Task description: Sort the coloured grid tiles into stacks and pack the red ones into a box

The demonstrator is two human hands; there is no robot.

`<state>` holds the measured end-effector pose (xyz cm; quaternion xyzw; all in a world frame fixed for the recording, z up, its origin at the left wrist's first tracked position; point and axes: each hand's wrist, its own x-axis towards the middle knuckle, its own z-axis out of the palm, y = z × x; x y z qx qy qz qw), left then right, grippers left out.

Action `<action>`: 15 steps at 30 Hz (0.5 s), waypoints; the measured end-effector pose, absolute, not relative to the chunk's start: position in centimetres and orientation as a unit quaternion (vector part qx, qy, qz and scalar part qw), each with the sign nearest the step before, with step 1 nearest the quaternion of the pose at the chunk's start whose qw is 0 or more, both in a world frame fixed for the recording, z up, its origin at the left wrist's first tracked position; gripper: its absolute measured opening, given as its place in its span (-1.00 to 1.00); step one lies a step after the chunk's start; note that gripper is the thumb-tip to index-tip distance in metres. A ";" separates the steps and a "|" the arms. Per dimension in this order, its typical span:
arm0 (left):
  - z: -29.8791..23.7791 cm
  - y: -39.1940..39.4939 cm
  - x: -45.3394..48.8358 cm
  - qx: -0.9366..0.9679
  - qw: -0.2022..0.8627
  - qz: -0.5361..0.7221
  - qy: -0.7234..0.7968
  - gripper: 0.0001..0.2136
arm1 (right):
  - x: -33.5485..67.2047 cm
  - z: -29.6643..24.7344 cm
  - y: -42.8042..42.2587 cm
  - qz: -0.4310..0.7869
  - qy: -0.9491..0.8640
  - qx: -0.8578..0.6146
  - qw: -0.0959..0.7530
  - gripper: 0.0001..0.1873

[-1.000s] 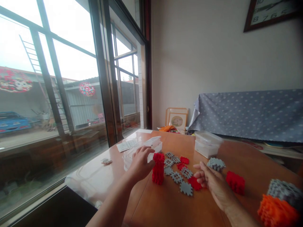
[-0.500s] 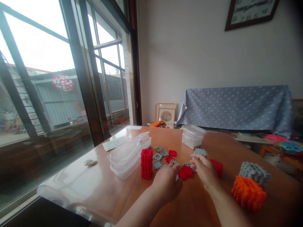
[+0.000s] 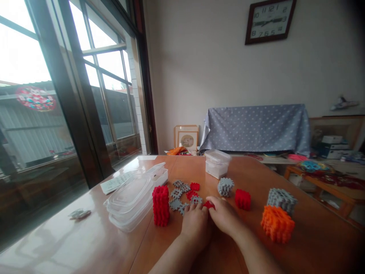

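My left hand (image 3: 196, 224) is low over the table, its fingers bent and close together at loose grey notched tiles (image 3: 196, 199); its fingertips are partly hidden. Right beside it, my right hand (image 3: 224, 216) has thumb and forefinger closed on a red notched tile (image 3: 208, 204), most of which the hands cover. Other red tiles (image 3: 195, 186) lie among the grey ones. A tall red stack (image 3: 161, 205) stands to the left. Beyond my right hand are a grey stack (image 3: 226, 187) and a short red stack (image 3: 243, 199).
An orange block of tiles (image 3: 277, 224) and a grey block (image 3: 282, 199) stand at the right. Clear plastic boxes (image 3: 129, 201) lie left, another lidded box (image 3: 217, 163) at the back. A small packet (image 3: 79, 214) and printed sheet (image 3: 116, 183) are on the wooden table (image 3: 122, 253).
My view has turned right. My right hand has left the grey stack and come in beside my left hand, onto the red tile. The left hand stays at the loose tiles.
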<state>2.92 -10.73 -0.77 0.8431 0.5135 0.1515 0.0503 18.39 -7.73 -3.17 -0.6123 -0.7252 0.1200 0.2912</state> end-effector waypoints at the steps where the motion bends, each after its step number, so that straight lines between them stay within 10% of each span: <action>1: -0.8 -10.7 3.0 0.842 0.054 0.153 0.515 -0.73 | 18.3 -3.0 -7.8 0.116 -0.722 -0.616 0.293 -0.54; 15: -0.6 -10.2 2.8 0.840 0.068 0.171 0.511 -0.85 | 20.4 -3.4 -6.9 0.170 -0.639 -0.656 0.364 -0.58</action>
